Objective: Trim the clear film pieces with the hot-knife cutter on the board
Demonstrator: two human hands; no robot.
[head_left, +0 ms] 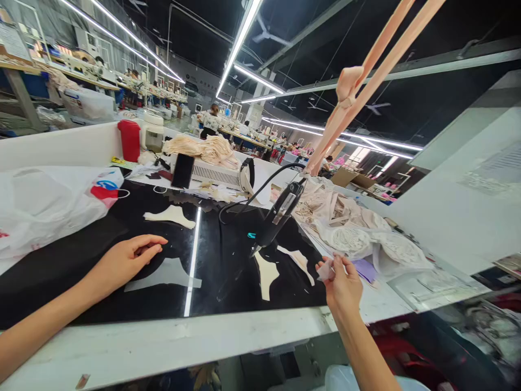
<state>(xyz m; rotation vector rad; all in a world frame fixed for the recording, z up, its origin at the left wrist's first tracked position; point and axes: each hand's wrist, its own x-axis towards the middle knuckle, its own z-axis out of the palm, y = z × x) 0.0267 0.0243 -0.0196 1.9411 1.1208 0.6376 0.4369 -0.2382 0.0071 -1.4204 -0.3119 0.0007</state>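
I take the middle of the black board [240, 293] as the clock's centre, with twelve away from the person. At three to four o'clock the right hand [342, 282] is pinching a small pale piece [325, 270] between thumb and fingers, just by the board's edge. At nine o'clock the left hand [136, 256] is above the board, fingers half bent and thumb close to the forefinger; whether their tips meet, I cannot tell. Near it lie a cream cut piece [170, 216] at eleven and a grey translucent piece [169, 274] at eight. Another cream piece [267, 276] lies at four, and a pinkish-white piece [300, 263] at three.

About the containers: a white plastic bag [49, 203] lies at ten o'clock, its contents not clear to me. At eleven stand a red container [130, 141], whose inside is hidden, and a transparent jar [153, 136] with pale lid. At twelve a white slotted box [215, 175] carries cream fabric [203, 147]; I cannot tell how much sits inside. At two to three, clear plastic wrapping [385, 260] contains rolled whitish material [350, 240], beside heaped beige fabric [325, 198].
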